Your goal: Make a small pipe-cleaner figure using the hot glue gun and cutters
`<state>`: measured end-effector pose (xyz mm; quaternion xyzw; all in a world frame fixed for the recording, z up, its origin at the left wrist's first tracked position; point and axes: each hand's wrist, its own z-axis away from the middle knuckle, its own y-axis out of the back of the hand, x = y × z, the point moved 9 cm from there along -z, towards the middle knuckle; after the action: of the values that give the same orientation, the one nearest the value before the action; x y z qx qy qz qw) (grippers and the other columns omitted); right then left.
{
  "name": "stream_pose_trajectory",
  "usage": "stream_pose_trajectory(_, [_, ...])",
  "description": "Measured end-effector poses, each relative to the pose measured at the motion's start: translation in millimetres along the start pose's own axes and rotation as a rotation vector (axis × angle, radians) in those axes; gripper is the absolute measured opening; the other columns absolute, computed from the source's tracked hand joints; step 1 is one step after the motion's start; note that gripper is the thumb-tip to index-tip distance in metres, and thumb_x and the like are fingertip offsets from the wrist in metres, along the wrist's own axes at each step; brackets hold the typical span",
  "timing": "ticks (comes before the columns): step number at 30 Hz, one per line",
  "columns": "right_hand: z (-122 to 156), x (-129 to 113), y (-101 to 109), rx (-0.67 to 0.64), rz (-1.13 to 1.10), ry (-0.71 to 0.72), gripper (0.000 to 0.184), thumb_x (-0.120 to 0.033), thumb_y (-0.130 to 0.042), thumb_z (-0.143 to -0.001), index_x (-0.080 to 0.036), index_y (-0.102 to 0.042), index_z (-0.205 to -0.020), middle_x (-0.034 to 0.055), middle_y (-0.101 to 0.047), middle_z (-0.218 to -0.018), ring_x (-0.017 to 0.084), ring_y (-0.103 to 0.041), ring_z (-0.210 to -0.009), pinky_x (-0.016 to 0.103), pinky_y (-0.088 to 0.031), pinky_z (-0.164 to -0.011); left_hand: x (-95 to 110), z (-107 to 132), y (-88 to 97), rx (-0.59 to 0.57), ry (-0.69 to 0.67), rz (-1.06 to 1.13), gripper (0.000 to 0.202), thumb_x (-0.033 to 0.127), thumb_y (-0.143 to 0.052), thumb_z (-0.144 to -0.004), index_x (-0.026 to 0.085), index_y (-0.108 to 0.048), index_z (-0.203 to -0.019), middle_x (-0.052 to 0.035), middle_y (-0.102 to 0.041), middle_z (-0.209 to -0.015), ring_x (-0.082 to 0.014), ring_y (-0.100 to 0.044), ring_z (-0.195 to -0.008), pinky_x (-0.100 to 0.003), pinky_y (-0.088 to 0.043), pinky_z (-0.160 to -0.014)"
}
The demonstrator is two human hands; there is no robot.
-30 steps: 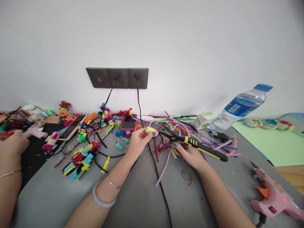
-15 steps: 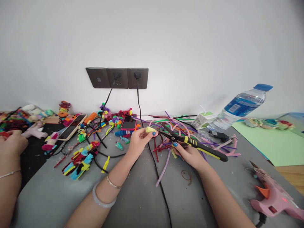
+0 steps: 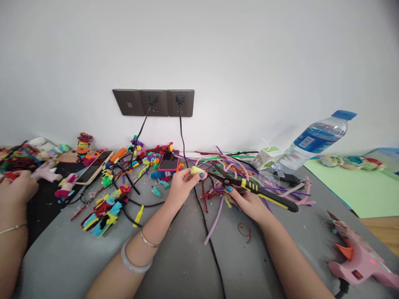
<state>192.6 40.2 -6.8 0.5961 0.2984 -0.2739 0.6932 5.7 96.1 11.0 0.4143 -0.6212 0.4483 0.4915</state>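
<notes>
Between thumb and fingers, my left hand (image 3: pixel 184 181) pinches a small fuzzy piece (image 3: pixel 197 170), pale yellow with a pinkish end, apparently pipe cleaner. My right hand (image 3: pixel 247 202) is wrapped round black-and-yellow pliers (image 3: pixel 258 190), its thumb by the pivot. The jaws reach left to the pinkish end of the piece; whether they touch it I cannot tell. Beneath and behind the pliers lies a loose heap of pipe cleaners (image 3: pixel 229 162) in pink, purple, green and red. One lilac strand (image 3: pixel 215 222) sticks out toward me.
A pink glue gun (image 3: pixel 363 265) lies at the right front. At the back right stand a tilted water bottle (image 3: pixel 321 139) and a drink carton (image 3: pixel 264 158). Phones (image 3: pixel 95 167), pipe-cleaner figures (image 3: pixel 106 209) and black cables (image 3: pixel 202 220) occupy the left and middle. Another person's hand (image 3: pixel 17 189) is far left.
My hands, the small piece and the pliers hold nearly the same position. The other person's hand at the far left has shifted slightly.
</notes>
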Motion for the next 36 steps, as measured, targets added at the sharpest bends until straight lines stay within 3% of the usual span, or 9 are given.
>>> stream_pose_trajectory(13, [-0.4,-0.4,6.2,0.084,0.0,0.046,0.058,-0.072,-0.038,-0.087,-0.023,-0.054,-0.059,0.0014,-0.052,-0.049,0.019,-0.055,-0.056,0.03,-0.046,-0.055,1.9,-0.2,-0.1,0.019,0.006,-0.032,0.032,0.045,-0.074,-0.075,0.015,-0.077,-0.089,-0.0094,-0.077,-0.093,-0.0231,-0.07,-0.088,-0.032,-0.055,-0.078])
stream_pose_trajectory(24, [-1.8,1.1,6.0,0.085,0.032,0.059,0.054,-0.068,-0.039,-0.088,-0.023,-0.058,-0.064,0.0009,-0.054,-0.052,0.02,-0.057,-0.058,0.03,-0.047,-0.056,4.7,-0.6,-0.8,0.023,0.001,-0.019,0.032,0.045,-0.075,-0.073,0.016,-0.076,-0.087,-0.009,-0.077,-0.092,-0.022,-0.07,-0.084,-0.032,-0.053,-0.079])
stream_pose_trajectory(29, [-2.4,3.6,5.5,0.061,0.07,0.028,0.052,-0.068,-0.04,-0.087,-0.025,-0.055,-0.061,0.0005,-0.05,-0.048,0.021,-0.056,-0.057,0.031,-0.047,-0.056,3.7,-1.3,1.5,0.039,0.004,-0.022,0.033,0.044,-0.076,-0.072,0.015,-0.076,-0.087,-0.009,-0.076,-0.089,-0.0213,-0.069,-0.081,-0.031,-0.052,-0.076])
stream_pose_trajectory(36, [-2.5,4.0,-0.1,0.004,0.038,0.0,0.058,-0.069,-0.029,-0.09,-0.023,-0.043,-0.057,0.0005,-0.052,-0.055,0.017,-0.05,-0.054,0.03,-0.045,-0.06,-2.8,-2.5,3.5,0.055,0.018,-0.048,0.032,0.043,-0.075,-0.074,0.014,-0.076,-0.088,-0.0084,-0.075,-0.087,-0.0169,-0.064,-0.075,-0.026,-0.049,-0.069])
